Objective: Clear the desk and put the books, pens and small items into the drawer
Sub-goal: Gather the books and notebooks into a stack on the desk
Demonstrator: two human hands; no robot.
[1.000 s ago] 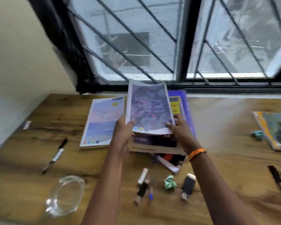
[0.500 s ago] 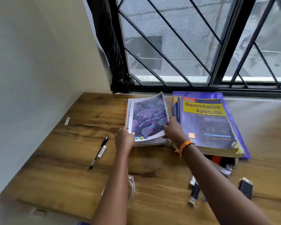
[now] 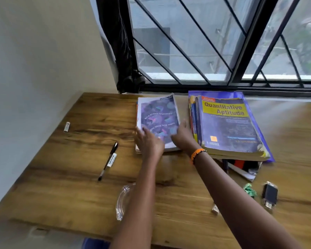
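Note:
A purple-covered notebook [image 3: 158, 119] lies on top of a small stack of books near the window. My left hand [image 3: 148, 142] rests flat on its near left corner, fingers spread. My right hand [image 3: 182, 135], with an orange wristband, lies open on its near right edge. Right of it is a thick stack topped by a "Quantitative Aptitude" book [image 3: 228, 126]. A black pen [image 3: 109, 159] lies to the left on the wooden desk [image 3: 70, 186]. A small white item [image 3: 66, 127] sits by the wall.
A clear glass dish [image 3: 123, 200] sits near the front edge under my left arm. A green crumpled scrap [image 3: 249, 189], a black USB device [image 3: 269, 194] and a small white piece [image 3: 215, 210] lie at the right front. A barred window stands behind.
The purple notebook went from being held up in both hands to lying on the left stack. My hands have let go of its edges and now lie open on it.

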